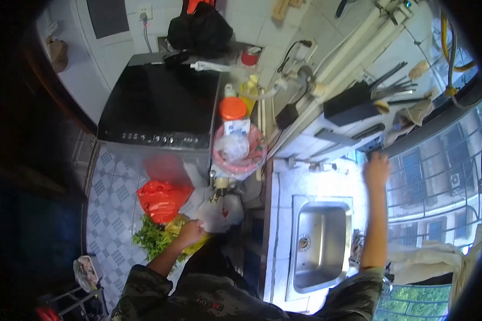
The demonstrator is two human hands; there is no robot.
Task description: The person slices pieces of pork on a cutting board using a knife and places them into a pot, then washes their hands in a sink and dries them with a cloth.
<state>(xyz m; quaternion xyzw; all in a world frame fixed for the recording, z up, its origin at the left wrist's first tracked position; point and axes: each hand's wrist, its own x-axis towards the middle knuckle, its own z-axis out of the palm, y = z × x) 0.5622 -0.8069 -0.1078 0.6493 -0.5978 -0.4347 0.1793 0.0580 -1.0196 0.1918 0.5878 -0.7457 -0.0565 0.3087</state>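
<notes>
My left hand (191,232) is closed at the left edge of a pale plastic bag (219,214) and appears to pinch it. Beside that hand lie leafy greens (152,239) and a yellow bag (175,224), with a red plastic bag (163,200) just above them. On the far side of the sink (321,246), my right hand (377,165) is raised at the window ledge, close to the dark knives on the wall (367,132). Its fingers are too indistinct to show whether they hold anything.
A black-topped washing machine (163,101) stands at the upper left. Next to it are a pink basket (257,152) and an orange-lidded container (233,108). A utensil holder (348,104) hangs on the wall. A rack (75,305) stands at the lower left.
</notes>
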